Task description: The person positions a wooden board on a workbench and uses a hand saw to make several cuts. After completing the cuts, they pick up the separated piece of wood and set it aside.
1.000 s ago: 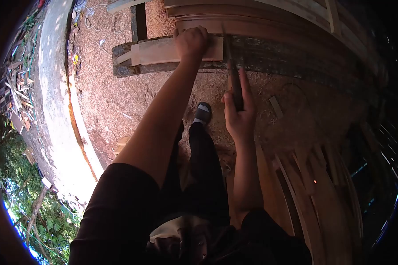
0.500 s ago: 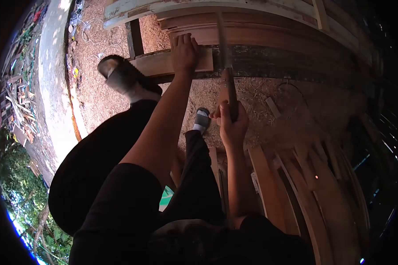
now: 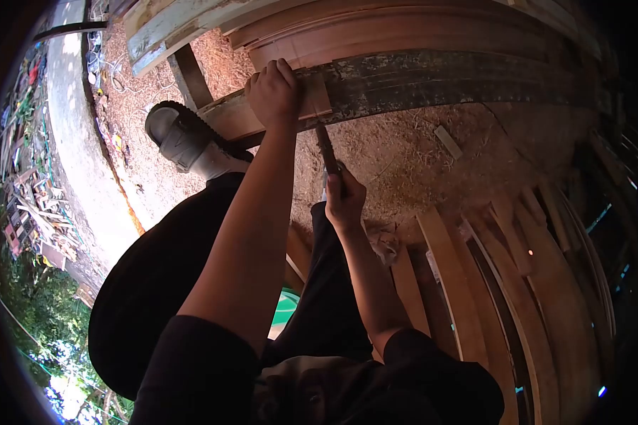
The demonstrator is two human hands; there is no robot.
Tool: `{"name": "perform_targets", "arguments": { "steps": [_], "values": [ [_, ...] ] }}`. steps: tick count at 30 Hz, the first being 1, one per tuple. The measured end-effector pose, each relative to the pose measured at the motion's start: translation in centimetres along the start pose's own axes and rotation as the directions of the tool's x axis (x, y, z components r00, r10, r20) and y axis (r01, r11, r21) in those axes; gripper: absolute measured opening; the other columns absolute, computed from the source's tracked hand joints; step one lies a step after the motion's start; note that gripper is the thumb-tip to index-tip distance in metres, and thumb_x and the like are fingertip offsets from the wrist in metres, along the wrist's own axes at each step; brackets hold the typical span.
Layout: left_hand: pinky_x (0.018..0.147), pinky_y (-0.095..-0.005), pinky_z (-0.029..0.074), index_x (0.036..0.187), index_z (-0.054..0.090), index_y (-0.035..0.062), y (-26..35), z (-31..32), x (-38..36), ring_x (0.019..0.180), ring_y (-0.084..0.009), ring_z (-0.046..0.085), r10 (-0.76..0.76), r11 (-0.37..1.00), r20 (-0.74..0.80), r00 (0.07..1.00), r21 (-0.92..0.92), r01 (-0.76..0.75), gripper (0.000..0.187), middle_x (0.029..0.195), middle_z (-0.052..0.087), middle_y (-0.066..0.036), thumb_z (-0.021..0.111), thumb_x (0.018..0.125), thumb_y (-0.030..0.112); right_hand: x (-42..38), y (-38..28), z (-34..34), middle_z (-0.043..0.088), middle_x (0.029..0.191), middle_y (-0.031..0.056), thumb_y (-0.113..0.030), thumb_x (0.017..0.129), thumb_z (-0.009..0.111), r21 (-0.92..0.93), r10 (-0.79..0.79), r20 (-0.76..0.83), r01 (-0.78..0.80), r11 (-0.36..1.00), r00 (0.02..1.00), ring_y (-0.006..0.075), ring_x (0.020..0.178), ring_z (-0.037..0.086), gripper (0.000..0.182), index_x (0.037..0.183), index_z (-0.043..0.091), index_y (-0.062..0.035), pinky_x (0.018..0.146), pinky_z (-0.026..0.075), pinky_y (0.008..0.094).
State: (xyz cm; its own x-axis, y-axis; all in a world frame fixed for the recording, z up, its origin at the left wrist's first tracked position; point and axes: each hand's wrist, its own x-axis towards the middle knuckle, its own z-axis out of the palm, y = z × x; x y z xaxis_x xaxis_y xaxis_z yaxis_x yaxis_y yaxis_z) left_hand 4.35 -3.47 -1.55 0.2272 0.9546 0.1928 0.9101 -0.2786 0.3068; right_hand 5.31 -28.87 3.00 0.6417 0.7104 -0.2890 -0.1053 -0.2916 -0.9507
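Since the earlier frame, right hand [image 3: 344,198] dropped, fist closed on dark, slim saw handle [image 3: 327,152], probably a handsaw. Left hand [image 3: 273,92] curls over pale wood strip [image 3: 262,113] on bench [image 3: 439,78], 12 o'clock.

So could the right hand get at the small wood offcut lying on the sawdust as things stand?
Probably not right away: the right hand is closed around the saw handle. The offcut lies apart on open sawdust with nothing over it, so the path looks free.
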Motion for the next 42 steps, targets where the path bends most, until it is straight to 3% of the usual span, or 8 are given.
{"name": "perform_targets", "arguments": {
  "steps": [9, 14, 16, 17, 19, 23, 26, 42],
  "values": [
    [0.089, -0.0496, 0.051, 0.08, 0.073, 0.0067, 0.6, -0.9, 0.3, 0.08, -0.0405, 0.072, -0.053, 0.997, 0.126, 0.991, 0.058, 0.046, 0.051, 0.079, 0.075, -0.02, 0.048, 0.107, 0.042, 0.3, -2.0, 0.2, 0.049, 0.058, 0.0026, -0.03, 0.102, 0.069, -0.095, 0.016, -0.017, -0.018, 0.995, 1.0, 0.0117, 0.056, 0.049, 0.038, 0.076, 0.056, -0.0047, 0.053, 0.04, 0.0329],
    [0.089, -0.0498, 0.051, 0.082, 0.074, 0.0077, 0.8, -0.9, 0.4, 0.081, -0.0404, 0.072, -0.09, 0.994, 0.182, 0.979, 0.075, 0.077, 0.054, 0.079, 0.075, -0.018, 0.047, 0.107, 0.048, 0.0, -1.4, 0.6, 0.06, 0.076, 0.0017, -0.029, 0.103, 0.067, -0.028, -0.008, -0.127, 0.004, 1.0, 0.992, 0.0103, 0.062, 0.051, 0.025, 0.113, 0.067, -0.0066, 0.055, 0.04, 0.0315],
    [0.088, -0.05, 0.051, 0.083, 0.074, 0.0085, 0.9, -0.9, 0.4, 0.082, -0.0402, 0.072, -0.097, 0.992, 0.19, 0.977, 0.093, 0.081, 0.054, 0.079, 0.076, -0.018, 0.047, 0.107, 0.049, 0.3, -2.3, -0.1, 0.067, 0.074, 0.0102, -0.019, 0.099, 0.066, 0.146, 0.153, 0.002, -0.151, 0.978, 0.988, 0.015, 0.061, 0.064, 0.054, 0.151, 0.054, -0.0114, 0.056, 0.047, 0.0333],
    [0.088, -0.0502, 0.051, 0.084, 0.074, 0.0092, 0.9, -0.9, 0.4, 0.083, -0.0399, 0.073, -0.112, 0.99, 0.191, 0.975, 0.11, 0.093, 0.053, 0.079, 0.076, -0.017, 0.048, 0.107, 0.05, 0.4, -2.3, -0.4, 0.067, 0.074, 0.0102, -0.019, 0.099, 0.066, 0.149, 0.159, -0.002, -0.157, 0.976, 0.987, 0.015, 0.061, 0.064, 0.054, 0.151, 0.054, -0.0114, 0.056, 0.047, 0.0333],
    [0.088, -0.0505, 0.051, 0.086, 0.074, 0.0099, 0.4, -0.5, 0.3, 0.085, -0.0394, 0.073, -0.116, 0.99, 0.199, 0.973, 0.103, 0.097, 0.053, 0.079, 0.075, -0.017, 0.048, 0.106, 0.051, 0.9, -2.3, -0.6, 0.071, 0.081, 0.0125, -0.017, 0.099, 0.064, -0.156, 0.113, 0.16, -0.088, 0.984, 0.981, 0.0185, 0.063, 0.069, 0.071, 0.166, 0.04, -0.0152, 0.058, 0.05, 0.0327],
    [0.088, -0.0502, 0.051, 0.089, 0.075, 0.0114, 1.3, -1.3, 0.5, 0.087, -0.0376, 0.073, -0.13, 0.989, 0.219, 0.967, 0.098, 0.11, 0.051, 0.079, 0.075, -0.016, 0.05, 0.106, 0.052, 1.1, -1.2, 0.3, 0.076, 0.084, 0.0173, -0.018, 0.102, 0.061, -0.128, 0.054, 0.099, -0.041, 0.991, 0.994, 0.0316, 0.065, 0.074, 0.067, 0.166, 0.041, -0.016, 0.059, 0.056, 0.0403],
    [0.075, -0.053, 0.055, 0.093, 0.075, 0.0122, 0.6, -0.8, 0.4, 0.081, -0.041, 0.073, -0.101, 0.991, 0.204, 0.974, 0.103, 0.081, 0.054, 0.081, 0.074, -0.018, 0.046, 0.107, 0.056, 1.5, -3.0, 0.5, 0.076, 0.086, 0.0181, -0.024, 0.104, 0.061, -0.218, 0.133, 0.093, -0.111, 0.97, 0.987, 0.0329, 0.065, 0.074, 0.064, 0.165, 0.043, -0.0166, 0.06, 0.058, 0.0422],
    [0.083, -0.0489, 0.052, 0.083, 0.072, 0.0125, 0.8, -0.4, 0.4, 0.081, -0.0361, 0.073, -0.107, 0.991, 0.179, 0.978, 0.093, 0.091, 0.043, 0.075, 0.074, -0.011, 0.055, 0.103, 0.047, 2.1, -4.2, 0.9, 0.074, 0.076, 0.016, -0.026, 0.104, 0.063, -0.232, 0.119, 0.005, -0.114, 0.966, 0.993, 0.0325, 0.06, 0.073, 0.059, 0.16, 0.05, -0.0159, 0.056, 0.056, 0.0405]
  ]
}}
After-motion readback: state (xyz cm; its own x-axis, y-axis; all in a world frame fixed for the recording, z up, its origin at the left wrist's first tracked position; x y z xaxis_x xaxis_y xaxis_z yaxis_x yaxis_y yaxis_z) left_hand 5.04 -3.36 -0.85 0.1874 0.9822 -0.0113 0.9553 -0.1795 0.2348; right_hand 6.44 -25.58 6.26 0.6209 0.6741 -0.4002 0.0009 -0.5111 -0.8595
